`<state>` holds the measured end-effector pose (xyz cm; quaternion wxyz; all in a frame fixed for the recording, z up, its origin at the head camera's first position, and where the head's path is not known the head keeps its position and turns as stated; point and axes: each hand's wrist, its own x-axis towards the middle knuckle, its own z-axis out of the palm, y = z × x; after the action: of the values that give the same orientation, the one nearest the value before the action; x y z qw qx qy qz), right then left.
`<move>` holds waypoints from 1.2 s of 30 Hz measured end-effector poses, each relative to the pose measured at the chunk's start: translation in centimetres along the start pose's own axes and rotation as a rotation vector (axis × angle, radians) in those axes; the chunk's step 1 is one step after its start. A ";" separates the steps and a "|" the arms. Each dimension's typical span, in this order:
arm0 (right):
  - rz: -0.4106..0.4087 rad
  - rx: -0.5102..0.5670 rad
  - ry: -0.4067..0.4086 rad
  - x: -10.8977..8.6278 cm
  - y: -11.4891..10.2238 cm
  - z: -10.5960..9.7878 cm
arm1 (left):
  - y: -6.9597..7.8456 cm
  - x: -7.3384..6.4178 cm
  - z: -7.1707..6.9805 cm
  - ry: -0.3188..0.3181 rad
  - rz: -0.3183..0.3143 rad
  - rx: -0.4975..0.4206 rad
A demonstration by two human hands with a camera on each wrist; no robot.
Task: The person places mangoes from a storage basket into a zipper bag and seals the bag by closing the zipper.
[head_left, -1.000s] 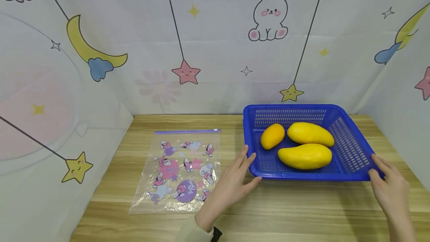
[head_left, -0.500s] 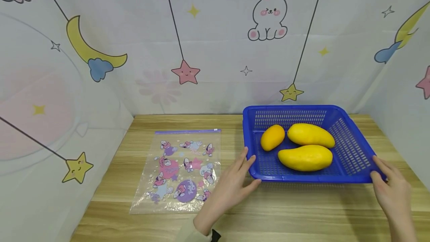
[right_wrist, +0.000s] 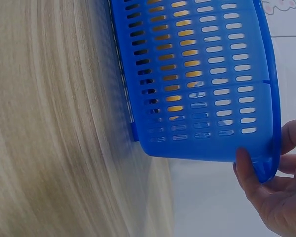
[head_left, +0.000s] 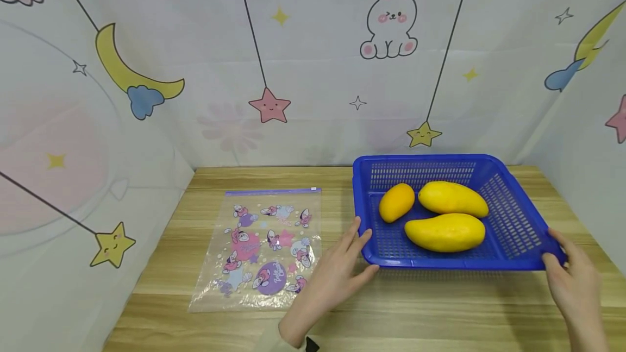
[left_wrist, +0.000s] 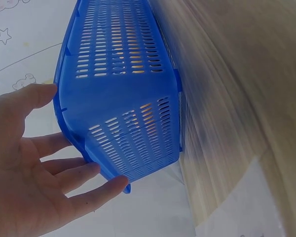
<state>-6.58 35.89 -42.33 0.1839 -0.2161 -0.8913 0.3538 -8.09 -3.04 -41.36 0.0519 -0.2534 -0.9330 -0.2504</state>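
A blue plastic basket (head_left: pixel 452 263) with slotted walls stands on the right half of the table. Inside it lie two large yellow mangoes (head_left: pixel 445 232) and a smaller, more orange mango (head_left: pixel 397 202). At the basket's front left corner my left hand (head_left: pixel 337 270) touches the rim, fingers spread and nearly straight along the side and thumb at the front. The left wrist view shows these fingertips (left_wrist: pixel 119 183) against the rim from outside. My right hand (head_left: pixel 574 273) grips the front right corner, and in the right wrist view its fingers (right_wrist: pixel 246 170) curl round the rim.
A clear zip bag (head_left: pixel 264 249) with cartoon prints and a purple slider strip lies flat on the wooden table (head_left: pixel 415 314), left of the basket. White printed cloth (head_left: pixel 313 69) hangs behind and along both sides.
The basket with the mangoes has slid slightly toward me, its front edge now lower in the head view. Both hands stay at its corners. The zip bag has not moved.
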 end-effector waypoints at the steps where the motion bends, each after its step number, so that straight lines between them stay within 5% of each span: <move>1: 0.006 -0.003 -0.007 0.0 0.0 0.0 | 0.0 0.0 0.0 -0.004 -0.001 -0.003; 36: 0.123 0.045 -0.027 -0.5 0.6 0.1 | 0.3 -0.8 -0.2 -0.009 -0.012 -0.008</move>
<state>-6.01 35.97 -42.94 0.1546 -0.2617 -0.8704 0.3873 -7.26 -3.22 -41.26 0.0449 -0.2489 -0.9337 -0.2535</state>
